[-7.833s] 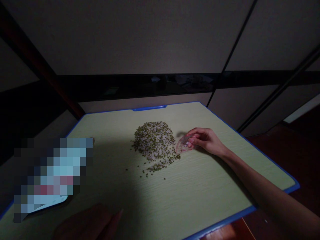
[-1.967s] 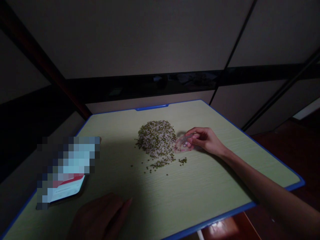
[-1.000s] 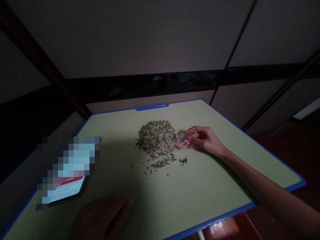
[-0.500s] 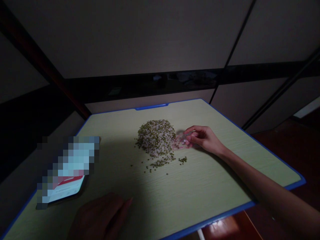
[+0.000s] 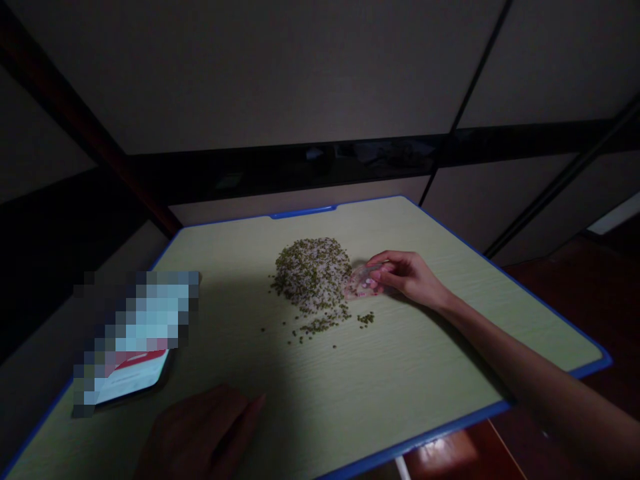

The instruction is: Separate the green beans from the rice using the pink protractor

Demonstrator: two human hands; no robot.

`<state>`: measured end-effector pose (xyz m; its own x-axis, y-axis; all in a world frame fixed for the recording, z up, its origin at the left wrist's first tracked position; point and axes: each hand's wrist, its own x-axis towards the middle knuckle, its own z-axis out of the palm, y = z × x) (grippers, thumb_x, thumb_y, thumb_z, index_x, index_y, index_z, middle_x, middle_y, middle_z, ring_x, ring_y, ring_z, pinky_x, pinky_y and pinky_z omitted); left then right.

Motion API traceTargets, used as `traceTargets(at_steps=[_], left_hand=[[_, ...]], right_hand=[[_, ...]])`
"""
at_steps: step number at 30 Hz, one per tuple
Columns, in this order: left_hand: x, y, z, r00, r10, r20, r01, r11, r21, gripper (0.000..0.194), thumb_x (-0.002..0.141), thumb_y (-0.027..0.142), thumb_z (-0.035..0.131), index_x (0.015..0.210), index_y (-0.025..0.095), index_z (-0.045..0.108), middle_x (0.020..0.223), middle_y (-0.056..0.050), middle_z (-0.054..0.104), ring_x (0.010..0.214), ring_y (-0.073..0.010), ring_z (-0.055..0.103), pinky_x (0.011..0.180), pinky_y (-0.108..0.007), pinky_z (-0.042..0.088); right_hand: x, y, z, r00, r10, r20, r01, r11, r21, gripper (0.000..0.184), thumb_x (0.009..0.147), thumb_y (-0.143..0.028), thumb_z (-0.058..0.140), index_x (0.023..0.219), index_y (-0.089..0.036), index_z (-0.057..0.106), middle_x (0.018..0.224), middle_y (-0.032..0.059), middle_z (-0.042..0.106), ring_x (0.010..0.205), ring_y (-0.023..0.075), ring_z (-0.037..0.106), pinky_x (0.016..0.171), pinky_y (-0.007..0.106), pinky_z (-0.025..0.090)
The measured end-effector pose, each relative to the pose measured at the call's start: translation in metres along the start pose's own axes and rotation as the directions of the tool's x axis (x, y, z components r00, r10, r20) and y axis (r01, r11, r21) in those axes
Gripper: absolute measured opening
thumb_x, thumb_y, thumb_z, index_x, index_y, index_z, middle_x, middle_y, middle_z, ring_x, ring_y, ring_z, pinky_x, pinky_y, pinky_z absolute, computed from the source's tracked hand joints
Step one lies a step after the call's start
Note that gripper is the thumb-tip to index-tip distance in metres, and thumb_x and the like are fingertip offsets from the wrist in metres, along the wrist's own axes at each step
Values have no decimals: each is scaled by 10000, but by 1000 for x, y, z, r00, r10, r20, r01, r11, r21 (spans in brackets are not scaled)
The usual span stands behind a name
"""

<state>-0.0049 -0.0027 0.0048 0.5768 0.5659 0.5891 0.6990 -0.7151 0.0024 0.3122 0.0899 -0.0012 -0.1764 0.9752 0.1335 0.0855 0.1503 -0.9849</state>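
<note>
A heap of green mung beans mixed with white grains [image 5: 314,275] lies mid-table, with some loose beans [image 5: 366,320] scattered in front of it. At the heap's right edge, my right hand [image 5: 407,277] pinches a small, clear plastic bag with pink marks [image 5: 361,283] between thumb and fingers. The bag lies low against the table, its near end touching the beans. My left hand [image 5: 197,433] rests in shadow at the near edge, back up, fingers curled in; nothing shows in it.
A phone with a lit screen [image 5: 145,340], partly pixelated, is at the left of the table. The pale tabletop [image 5: 400,373] has a blue rim, with a blue handle [image 5: 304,213] at the far side. Cabinet panels [image 5: 280,80] stand close behind.
The bag in my right hand has shifted slightly and more of its clear front shows beside the beans. My left hand, the heap and the phone stay put.
</note>
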Motion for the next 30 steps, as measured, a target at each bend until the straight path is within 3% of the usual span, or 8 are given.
traceTargets(at_steps=[30], left_hand=[[2, 1, -2, 1000, -11, 18, 12, 999, -31, 321, 915, 287, 355, 647, 202, 511, 528, 41, 566, 449, -57, 530, 460, -156, 408]], right_hand=[[-3, 3, -5, 996, 51, 78, -55, 997, 56, 149, 674, -220, 704, 800, -158, 656, 579, -5, 673, 492, 107, 596, 483, 236, 460]])
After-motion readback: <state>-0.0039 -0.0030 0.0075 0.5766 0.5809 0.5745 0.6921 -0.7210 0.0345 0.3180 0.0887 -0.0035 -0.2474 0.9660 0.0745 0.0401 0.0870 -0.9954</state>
